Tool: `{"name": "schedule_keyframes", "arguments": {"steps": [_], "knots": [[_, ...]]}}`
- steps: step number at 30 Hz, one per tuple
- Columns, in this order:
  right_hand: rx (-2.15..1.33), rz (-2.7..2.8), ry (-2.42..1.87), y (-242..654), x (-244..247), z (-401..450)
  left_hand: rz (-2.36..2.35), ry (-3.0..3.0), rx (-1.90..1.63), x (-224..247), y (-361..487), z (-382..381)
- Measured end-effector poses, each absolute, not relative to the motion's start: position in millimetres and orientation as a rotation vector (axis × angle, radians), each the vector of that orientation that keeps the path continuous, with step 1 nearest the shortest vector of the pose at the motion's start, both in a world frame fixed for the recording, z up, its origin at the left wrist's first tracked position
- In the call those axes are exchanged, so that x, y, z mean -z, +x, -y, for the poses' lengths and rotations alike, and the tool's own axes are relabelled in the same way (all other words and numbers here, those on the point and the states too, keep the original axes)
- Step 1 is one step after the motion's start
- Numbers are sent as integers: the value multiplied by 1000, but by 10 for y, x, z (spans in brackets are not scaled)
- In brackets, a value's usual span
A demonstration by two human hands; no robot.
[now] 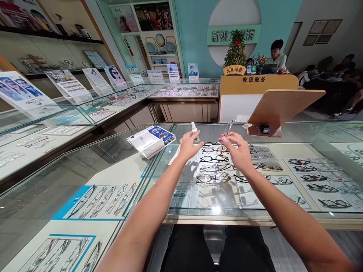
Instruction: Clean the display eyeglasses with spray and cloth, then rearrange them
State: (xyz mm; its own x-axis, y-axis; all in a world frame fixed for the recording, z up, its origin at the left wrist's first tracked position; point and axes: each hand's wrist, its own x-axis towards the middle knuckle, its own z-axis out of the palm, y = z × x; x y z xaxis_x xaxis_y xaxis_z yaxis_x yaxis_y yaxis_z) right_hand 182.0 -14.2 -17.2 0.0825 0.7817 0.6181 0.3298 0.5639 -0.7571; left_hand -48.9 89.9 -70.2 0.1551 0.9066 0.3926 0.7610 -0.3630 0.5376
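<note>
My right hand [235, 149] pinches a pair of thin-framed eyeglasses [228, 127] above the glass counter, one lens raised and a small tag hanging at the far side. My left hand [189, 145] is stretched out with its fingers apart, right at a small white spray bottle [194, 127] that stands upright. The hand hides part of the bottle, so I cannot tell if they touch. Something white and flat, perhaps a cloth [173, 155], shows beside my left wrist. Below the glass, several rows of eyeglasses [213, 159] lie under both hands.
A folded white and blue card stand [153, 139] rests on the counter to the left. At the right back stands a wood-backed tilted board [283, 109], likely a mirror. Glass display cases [93, 166] run along the left. A person [276, 56] is behind the cashier desk [258, 85].
</note>
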Motion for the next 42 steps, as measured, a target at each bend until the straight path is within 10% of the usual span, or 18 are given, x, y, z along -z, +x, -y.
{"name": "schedule_keyframes", "arguments": {"steps": [6, 19, 42], "knots": [[-531, 1481, -963, 1826, 155, 161, -1256, 1849, -1503, 452, -489, -735], [-834, 1539, -889, 1861, 157, 143, -505, 1064, -1036, -25, -347, -254], [-1180, 1564, -761, 1755, 199, 222, -1079, 1878, -1512, 246, -176, -123]]}}
